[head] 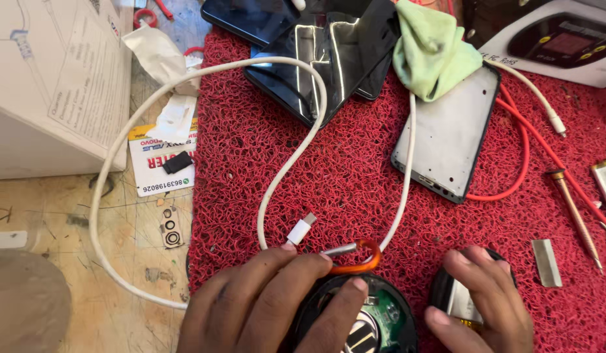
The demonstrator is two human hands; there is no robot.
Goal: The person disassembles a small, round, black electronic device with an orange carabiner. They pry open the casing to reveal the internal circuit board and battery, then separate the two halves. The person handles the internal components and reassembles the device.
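Head view, bottom edge: cuts off both wrists. Left hand [270, 304] curled on opened round device [365, 320]; right hand [483, 297] gripping half-hidden black part [447, 297].

left hand [263, 304] grips round opened device [362, 320]; right hand [486, 301] covers black part [456, 297].

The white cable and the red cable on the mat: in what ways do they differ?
The white cable is thicker and winds in wide loops from the wooden table onto the red mat, while the thinner red cable lies only on the right side of the mat. The white cable's plug lies just above the left hand; the red cable is far from it and passes by the grey phone. Both lie loose and curved.
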